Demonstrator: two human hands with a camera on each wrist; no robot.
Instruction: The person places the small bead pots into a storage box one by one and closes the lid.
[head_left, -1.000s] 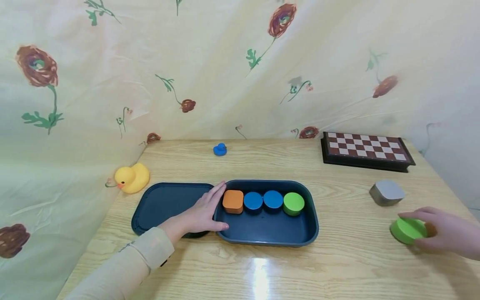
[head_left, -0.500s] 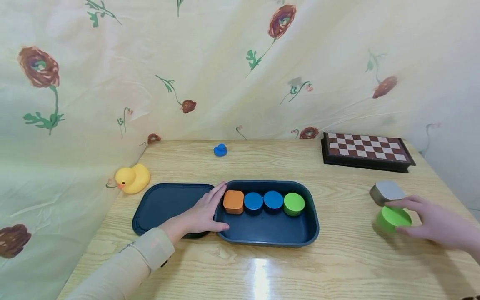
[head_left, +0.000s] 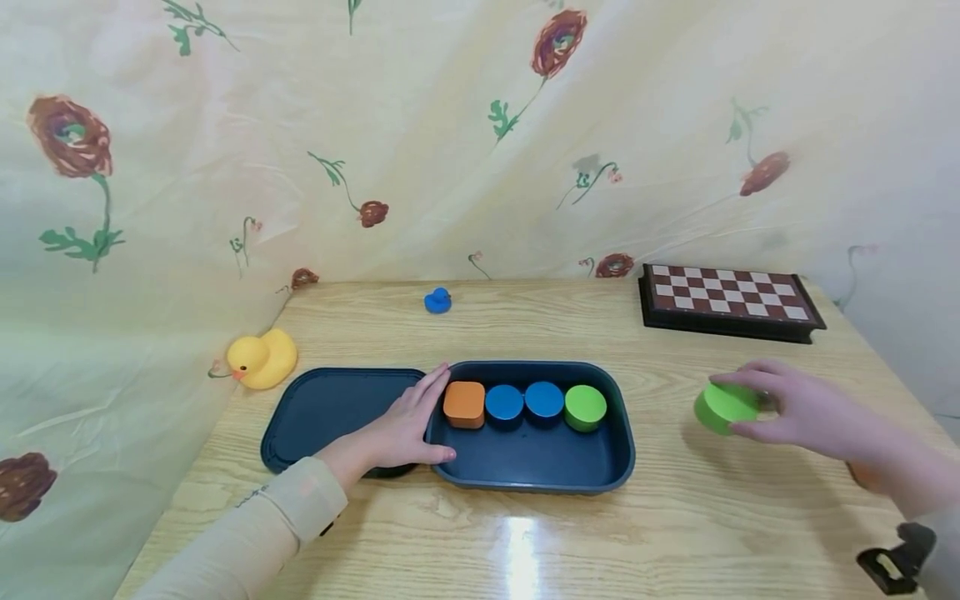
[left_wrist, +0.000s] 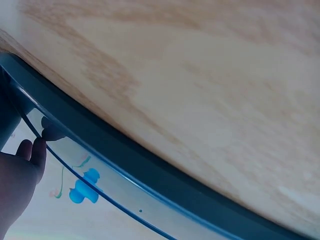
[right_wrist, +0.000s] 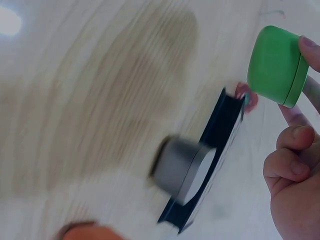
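My right hand (head_left: pixel 795 408) pinches a round green container (head_left: pixel 725 407) between thumb and fingers, held up off the table to the right of the dark blue box. In the right wrist view, the green container (right_wrist: pixel 277 66) is tilted at the fingertips. My left hand (head_left: pixel 401 425) rests with spread, fairly straight fingers on the left rim of the dark blue box (head_left: pixel 532 486). Inside that box, along its far side, stand an orange square container (head_left: pixel 465 406), two blue round containers (head_left: pixel 505 406) and another green container (head_left: pixel 585 408).
A dark lid (head_left: pixel 337 417) lies left of the box. Behind are a yellow duck (head_left: pixel 262 358), a small blue duck (head_left: pixel 438 301) and a checkered board case (head_left: pixel 731 302). The grey container (right_wrist: pixel 180 167) and an orange object (right_wrist: pixel 92 232) are near the right arm.
My right hand has lifted the green container and carried it left and away from me, past the grey container, which the hand now hides in the head view. My left hand stays put.
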